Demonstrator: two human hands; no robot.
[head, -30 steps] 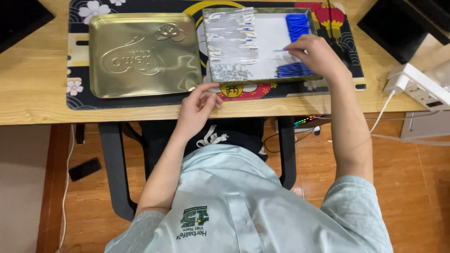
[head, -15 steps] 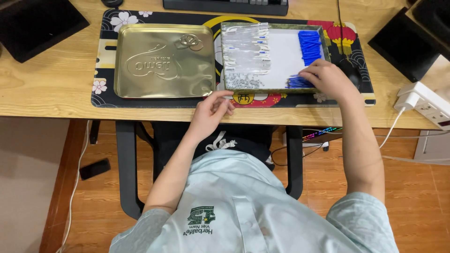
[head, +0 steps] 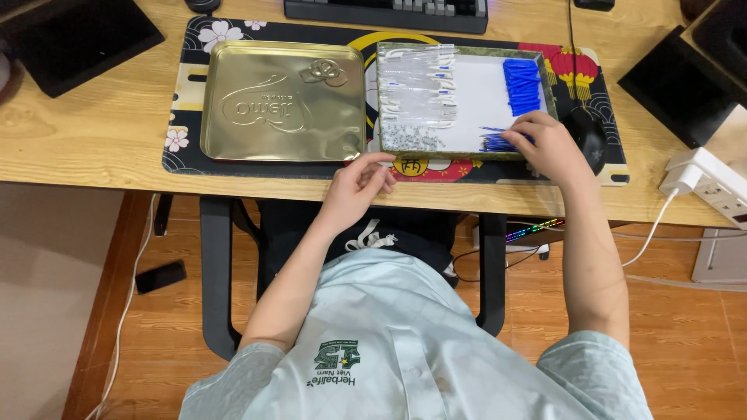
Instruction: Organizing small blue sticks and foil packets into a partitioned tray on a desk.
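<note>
a gold embossed tin lid [head: 284,101] lies left of the open white-lined tin [head: 475,101] on the mat.

1. Light wooden bench [head: 93,148] across the top, evenly lit.
2. Dark patterned desk mat [head: 187,148] with white flowers laid on it.
3. Black keyboard [head: 389,12] at the far edge.
4. Dark flat panels at the left [head: 70,39] and right [head: 685,78] corners.
5. White power strip [head: 712,183] at the right edge, white cable hanging.
6. Black chair frame [head: 214,272] below.
7. Reddish-brown wooden plank floor [head: 685,342]; small black object [head: 158,276] lying on it.
</note>
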